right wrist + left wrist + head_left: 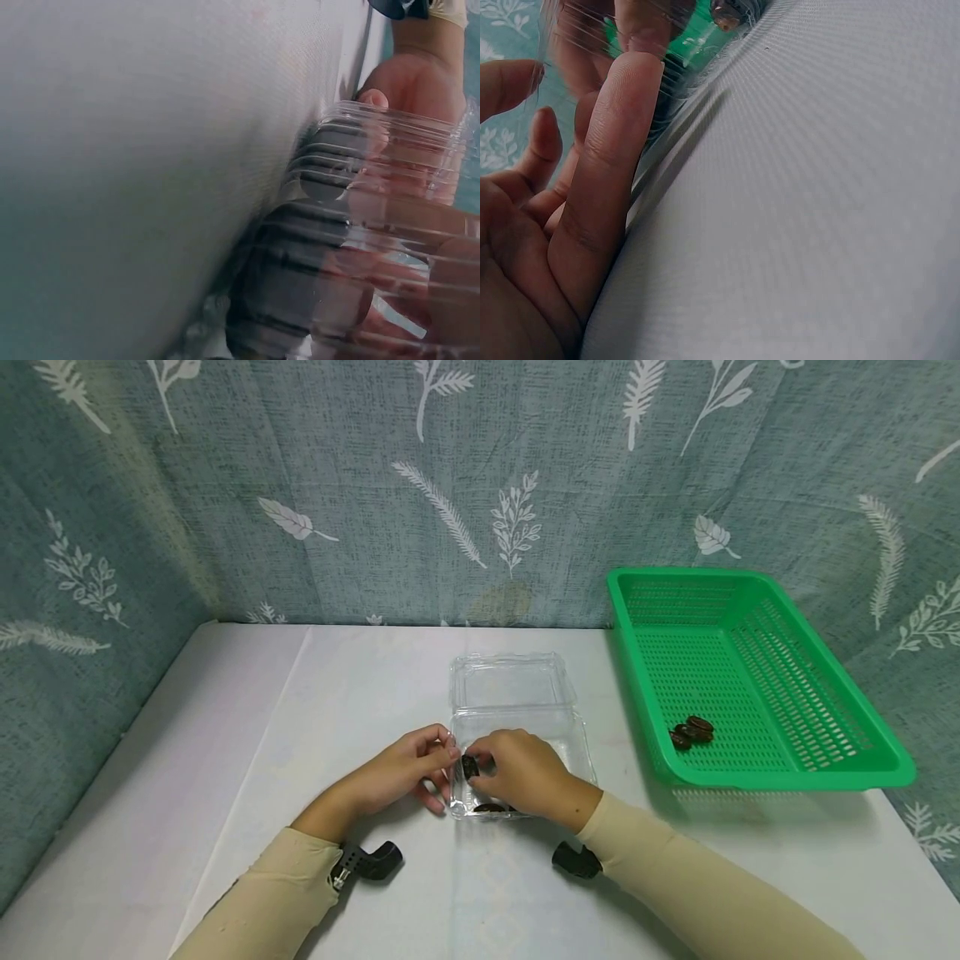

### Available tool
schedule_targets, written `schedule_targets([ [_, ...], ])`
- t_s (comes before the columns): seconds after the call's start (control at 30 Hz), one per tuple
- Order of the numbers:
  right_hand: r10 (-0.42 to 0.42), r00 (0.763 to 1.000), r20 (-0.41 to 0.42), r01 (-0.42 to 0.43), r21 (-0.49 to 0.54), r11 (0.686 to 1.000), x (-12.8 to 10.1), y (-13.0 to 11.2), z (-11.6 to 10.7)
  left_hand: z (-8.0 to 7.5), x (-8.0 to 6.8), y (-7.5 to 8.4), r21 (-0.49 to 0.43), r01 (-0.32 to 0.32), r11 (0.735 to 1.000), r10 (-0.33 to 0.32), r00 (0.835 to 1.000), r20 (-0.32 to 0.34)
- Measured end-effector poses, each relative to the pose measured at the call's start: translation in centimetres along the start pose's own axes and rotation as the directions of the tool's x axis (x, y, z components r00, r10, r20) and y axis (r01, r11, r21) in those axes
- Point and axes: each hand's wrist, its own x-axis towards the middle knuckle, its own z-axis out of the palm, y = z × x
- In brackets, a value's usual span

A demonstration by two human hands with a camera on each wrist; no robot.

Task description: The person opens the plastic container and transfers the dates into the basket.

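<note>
A clear plastic clamshell box (517, 681) lies on the table with its lid folded back. My left hand (412, 768) touches the box's left wall, its fingers fairly straight and apart in the left wrist view. Inside the box, my right hand (525, 777) pinches a dark brown date (470, 767) by the left wall, between thumb and fingertips. Another date (489, 807) lies along the front edge of the box, partly covered by the right hand. Through the ridged wall, the right wrist view shows large dark dates (277, 277) and blurred fingers.
A green plastic basket (795, 779) stands at the right of the table, with several dates (693, 731) in its near left corner. Patterned grey-green cloth (360, 527) hangs behind the white-covered table (225, 735). Black wrist mounts (375, 862) stick out beneath both sleeves.
</note>
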Motion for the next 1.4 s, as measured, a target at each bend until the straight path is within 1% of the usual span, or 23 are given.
schedule_targets([
  [0.27,-0.021,0.998,-0.053,0.018,-0.064,0.998,0.2,0.0,0.5,0.2,0.0,0.2,0.005,0.002,1.0,-0.002,1.0,-0.001],
  [0.5,-0.014,0.997,-0.077,0.005,-0.107,0.994,0.0,0.0,0.5,0.2,0.1,0.2,0.015,-0.001,1.0,0.001,1.0,-0.002],
  [0.73,-0.026,0.995,-0.093,0.014,-0.125,0.992,-0.4,0.0,0.3,0.1,0.2,0.0,0.013,-0.002,1.0,0.002,1.0,0.001],
  [0.9,-0.033,0.992,-0.124,0.018,-0.121,0.993,-0.9,-0.3,-0.4,0.0,0.2,-0.1,0.019,-0.011,1.0,0.011,1.0,0.003],
  [1.07,-0.037,0.984,-0.173,0.02,-0.097,0.995,-1.7,-0.5,-1.5,0.0,0.1,-0.2,0.019,-0.008,1.0,0.008,1.0,0.004],
  [1.2,-0.058,0.975,-0.215,0.039,-0.094,0.995,-2.6,-0.5,-2.3,-0.1,0.1,-0.1,0.032,-0.011,0.999,0.011,1.0,0.0],
  [1.4,-0.079,0.952,-0.297,0.054,-0.094,0.994,-4.2,-0.1,-3.6,0.0,0.2,0.0,0.038,-0.001,0.999,0.001,1.0,-0.004],
])
